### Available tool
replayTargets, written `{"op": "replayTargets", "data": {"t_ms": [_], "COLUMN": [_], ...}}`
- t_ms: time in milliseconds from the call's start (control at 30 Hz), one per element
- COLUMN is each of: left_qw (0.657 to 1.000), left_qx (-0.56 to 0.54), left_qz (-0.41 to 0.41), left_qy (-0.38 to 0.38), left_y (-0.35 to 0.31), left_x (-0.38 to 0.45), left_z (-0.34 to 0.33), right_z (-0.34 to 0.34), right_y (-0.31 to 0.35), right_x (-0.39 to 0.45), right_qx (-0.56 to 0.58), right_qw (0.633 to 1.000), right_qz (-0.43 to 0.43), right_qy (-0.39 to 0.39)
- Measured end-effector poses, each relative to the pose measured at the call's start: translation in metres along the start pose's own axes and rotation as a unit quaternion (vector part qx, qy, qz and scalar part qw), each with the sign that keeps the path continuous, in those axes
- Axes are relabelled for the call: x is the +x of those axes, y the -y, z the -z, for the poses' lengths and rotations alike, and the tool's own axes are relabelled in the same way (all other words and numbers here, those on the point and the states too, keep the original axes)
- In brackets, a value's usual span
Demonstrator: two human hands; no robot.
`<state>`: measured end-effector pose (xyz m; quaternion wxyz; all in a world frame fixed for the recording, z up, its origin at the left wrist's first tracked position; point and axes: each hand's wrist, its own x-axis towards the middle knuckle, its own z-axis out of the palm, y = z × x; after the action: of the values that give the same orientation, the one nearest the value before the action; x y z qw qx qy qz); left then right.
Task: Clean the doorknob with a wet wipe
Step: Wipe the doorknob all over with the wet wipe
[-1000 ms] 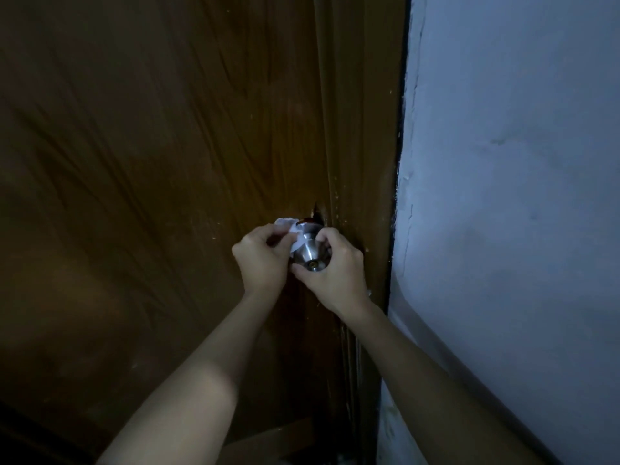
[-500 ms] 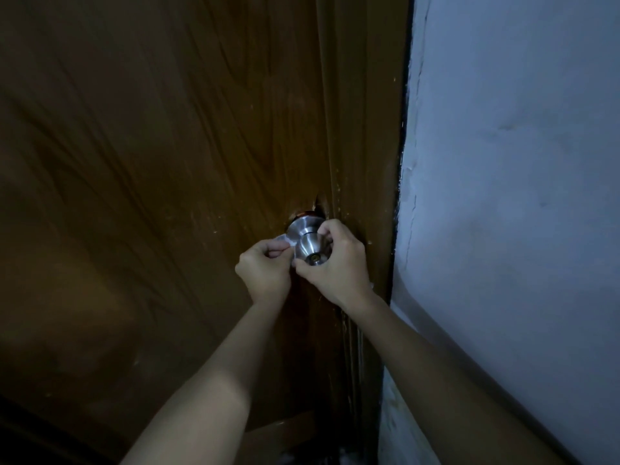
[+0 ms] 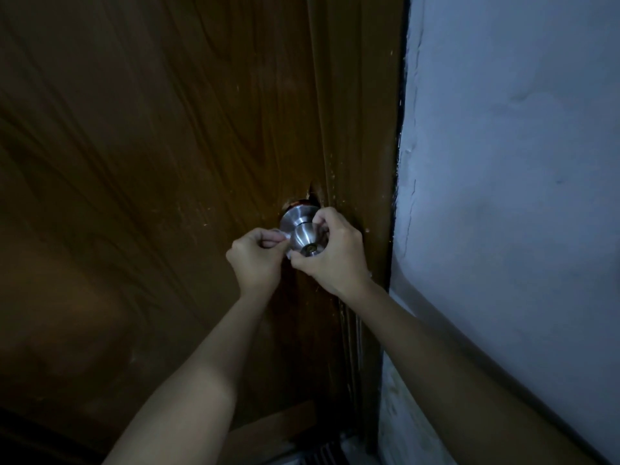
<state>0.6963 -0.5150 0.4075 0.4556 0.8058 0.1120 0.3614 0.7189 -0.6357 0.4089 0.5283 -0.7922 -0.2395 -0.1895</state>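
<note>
The wooden door [image 3: 151, 162] fills the left and centre of the frame, dark brown with grain and small pale flecks near its edge. Just left of centre, the left hand [image 3: 256, 260] is curled, its fingers pinching a white wet wipe [image 3: 281, 237] against the left side of the knob. At centre sits the doorknob [image 3: 302, 233], brushed metal with a round rose plate above and a keyhole on its face. The wipe shows only as a small pale fold between the left fingers and the knob. Immediately right, the right hand [image 3: 335, 253] is closed around the knob's right side, thumb below the keyhole. Farther right, the door frame [image 3: 362, 129] meets a pale, uneven wall [image 3: 520, 196].
</note>
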Motion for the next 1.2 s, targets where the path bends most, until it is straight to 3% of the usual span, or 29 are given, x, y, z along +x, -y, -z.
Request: {"op": "replayTargets", "data": {"t_ms": [133,267,400,567,733,1033,1200], "left_qw": [0.997,0.998,1.0,0.999,0.992,0.978,0.954], "left_qx": [0.056,0.035,0.005,0.051,0.085,0.078,0.134], "left_qz": [-0.01,-0.052,-0.026,0.005,-0.069,-0.193,-0.25], "left_qy": [0.042,0.008,-0.017,0.017,0.065,0.014,0.1], "left_y": [-0.003,-0.011,-0.011,-0.003,-0.003,-0.02,-0.042], "left_x": [0.005,0.012,0.006,-0.004,0.008,0.02,0.034], "left_z": [0.002,0.014,0.008,-0.009,0.007,0.015,0.0], "right_z": [0.002,0.002,0.001,0.002,0.003,0.002,0.003], "right_y": [0.0,0.0,0.0,-0.002,0.001,0.001,-0.001], "right_x": [0.0,-0.001,0.0,0.0,-0.001,-0.001,-0.001], "right_qx": [0.002,0.006,-0.002,-0.015,0.001,0.006,0.018], "right_qw": [1.0,1.0,1.0,1.0,1.0,1.0,0.999], "right_qz": [-0.002,0.005,0.008,0.006,0.0,-0.004,-0.015], "right_qy": [0.008,0.003,-0.005,0.003,0.009,0.009,0.022]}}
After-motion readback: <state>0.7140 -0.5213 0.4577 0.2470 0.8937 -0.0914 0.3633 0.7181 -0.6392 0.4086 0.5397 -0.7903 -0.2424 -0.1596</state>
